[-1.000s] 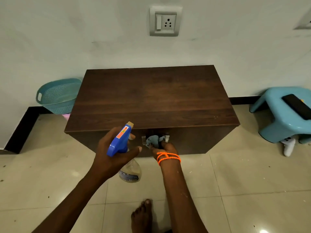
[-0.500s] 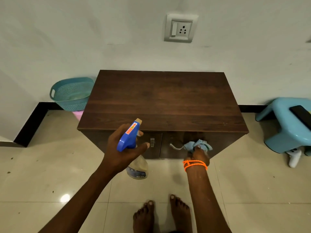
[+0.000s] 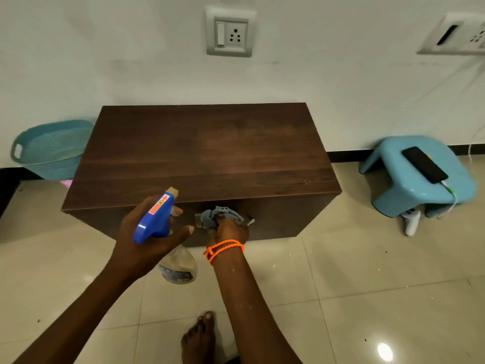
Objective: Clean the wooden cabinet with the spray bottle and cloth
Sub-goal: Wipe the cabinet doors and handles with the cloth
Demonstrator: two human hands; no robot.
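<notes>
A low dark wooden cabinet (image 3: 204,151) stands against the white wall, seen from above. My left hand (image 3: 147,240) grips a spray bottle (image 3: 157,219) with a blue trigger head and a clear body hanging below, held in front of the cabinet's front face. My right hand (image 3: 229,229), with an orange band at the wrist, presses a crumpled blue-grey cloth (image 3: 219,215) against the cabinet front near its metal handles (image 3: 197,219), just under the top edge. Most of the front face is hidden by the steep angle.
A teal plastic basket (image 3: 49,148) sits on the floor left of the cabinet. A light blue stool (image 3: 420,179) with a black phone (image 3: 425,164) on a cable stands to the right. My bare foot (image 3: 199,337) is on the glossy tile floor.
My right hand with the cloth has slid left along the cabinet front, from the right door back to the handles at the middle. The spray bottle stays held in my left hand.
</notes>
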